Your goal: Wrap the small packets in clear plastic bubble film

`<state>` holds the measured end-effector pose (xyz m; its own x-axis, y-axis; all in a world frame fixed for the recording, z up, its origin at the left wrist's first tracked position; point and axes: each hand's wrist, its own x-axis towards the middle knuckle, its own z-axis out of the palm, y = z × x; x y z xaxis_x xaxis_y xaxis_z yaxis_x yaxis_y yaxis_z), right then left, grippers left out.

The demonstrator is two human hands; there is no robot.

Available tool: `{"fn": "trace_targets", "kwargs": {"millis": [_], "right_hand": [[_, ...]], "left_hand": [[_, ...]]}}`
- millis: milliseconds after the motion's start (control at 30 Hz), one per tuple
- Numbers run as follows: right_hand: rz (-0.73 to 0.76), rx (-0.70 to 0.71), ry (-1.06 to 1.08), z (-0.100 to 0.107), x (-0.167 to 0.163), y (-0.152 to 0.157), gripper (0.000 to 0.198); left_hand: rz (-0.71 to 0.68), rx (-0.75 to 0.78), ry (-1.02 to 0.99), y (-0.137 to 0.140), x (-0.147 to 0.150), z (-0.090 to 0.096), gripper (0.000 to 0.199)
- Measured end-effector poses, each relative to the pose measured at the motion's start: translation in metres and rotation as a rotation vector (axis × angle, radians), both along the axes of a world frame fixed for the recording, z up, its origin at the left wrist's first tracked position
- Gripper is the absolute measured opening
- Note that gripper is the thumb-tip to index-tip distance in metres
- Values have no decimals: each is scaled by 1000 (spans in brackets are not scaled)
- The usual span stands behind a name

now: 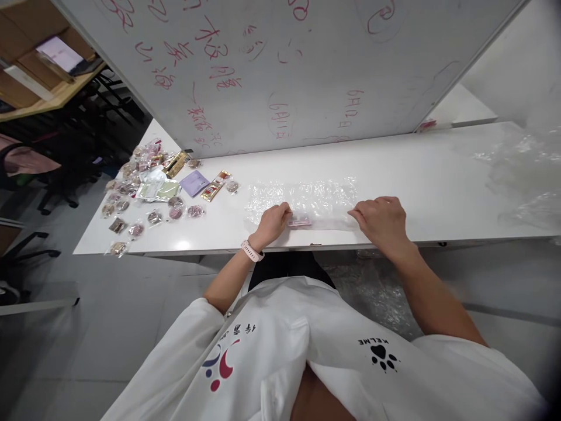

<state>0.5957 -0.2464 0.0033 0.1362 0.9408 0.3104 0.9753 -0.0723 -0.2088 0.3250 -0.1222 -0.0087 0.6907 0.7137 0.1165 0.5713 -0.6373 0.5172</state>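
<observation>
A clear sheet of bubble wrap (pixel 307 196) lies flat on the white table in front of me. Under its near edge sits a small pink-and-white packet (pixel 300 221), partly covered by the plastic. With fingers pinched, my left hand (pixel 274 222) grips the near edge of the sheet right beside the packet. My right hand (pixel 382 223) is closed on the sheet's near right corner, thumb and finger pressed together.
Left on the table (pixel 429 193) are many small wrapped round pieces (pixel 155 217), a purple pouch (pixel 194 183), a gold-and-red sachet (pixel 215 186) and a pale green packet (pixel 158 190). A whiteboard (pixel 315 76) stands behind. More clear plastic (pixel 534 181) lies at the right.
</observation>
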Motion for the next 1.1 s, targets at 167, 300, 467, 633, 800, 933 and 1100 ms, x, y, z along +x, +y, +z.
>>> {"fn": "trace_targets", "kwargs": {"millis": [167, 300, 467, 633, 800, 933, 1100], "right_hand": [[33, 273, 100, -7, -68, 4, 32], [303, 208, 241, -35, -114, 20, 27], [290, 172, 345, -63, -117, 34, 25], [301, 160, 383, -63, -114, 31, 23], [328, 136, 424, -60, -117, 29, 21], [329, 145, 447, -60, -118, 28, 22], [333, 147, 455, -58, -118, 31, 23]], "left_hand": [[12, -31, -25, 7, 10, -3, 12], [-14, -40, 92, 13, 11, 5, 9], [-177, -53, 317, 39, -32, 32, 40], [-2, -312, 158, 60, -92, 33, 24], [307, -371, 114, 38, -105, 12, 28], [573, 257, -26, -4, -75, -2, 21], [23, 268, -99, -55, -19, -28, 53]]}}
